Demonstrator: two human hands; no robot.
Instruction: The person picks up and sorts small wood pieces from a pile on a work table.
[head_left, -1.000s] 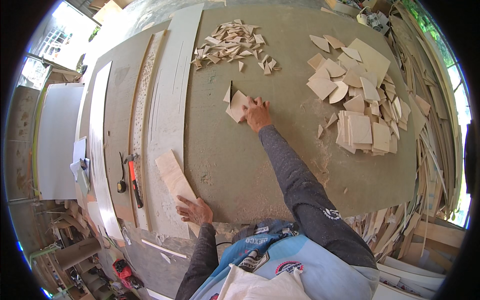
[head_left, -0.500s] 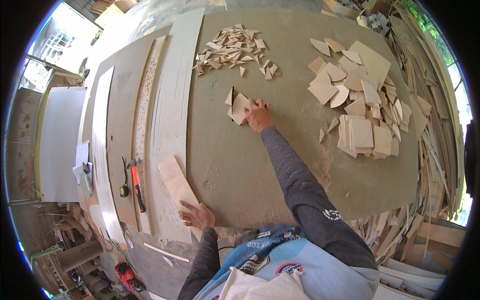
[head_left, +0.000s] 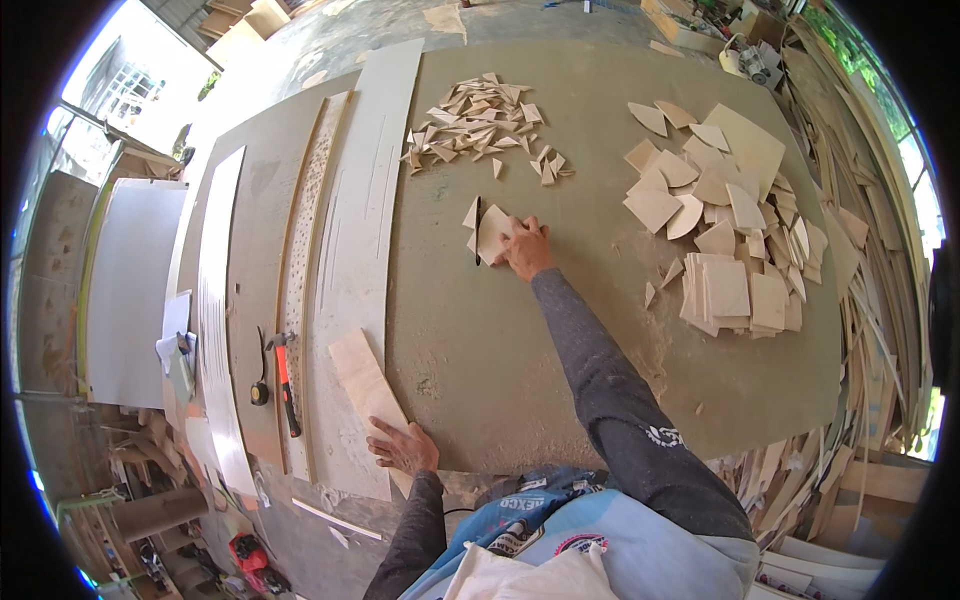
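My right hand (head_left: 525,248) reaches out over the brown tabletop (head_left: 500,350), fingers bent and pressed on a thin, pale wood piece (head_left: 490,234). Just left of that piece stands a narrow dark strip (head_left: 477,240), which looks like a saw blade edge. A small wood offcut (head_left: 469,213) lies on the strip's other side. Near the table's front edge, my left hand (head_left: 404,447) rests with spread fingers on a long light wood board (head_left: 366,372), gripping nothing.
Small triangular offcuts (head_left: 480,122) form a pile at the far side. On the right is a larger heap of curved and square wood pieces (head_left: 725,225). A hammer (head_left: 287,385) and tape measure (head_left: 260,392) lie at left, near a long grey panel (head_left: 360,230).
The whole view has shifted slightly. The wood piece under my right hand has come away rightward from the dark strip, baring more of it. My left hand stays on the board.
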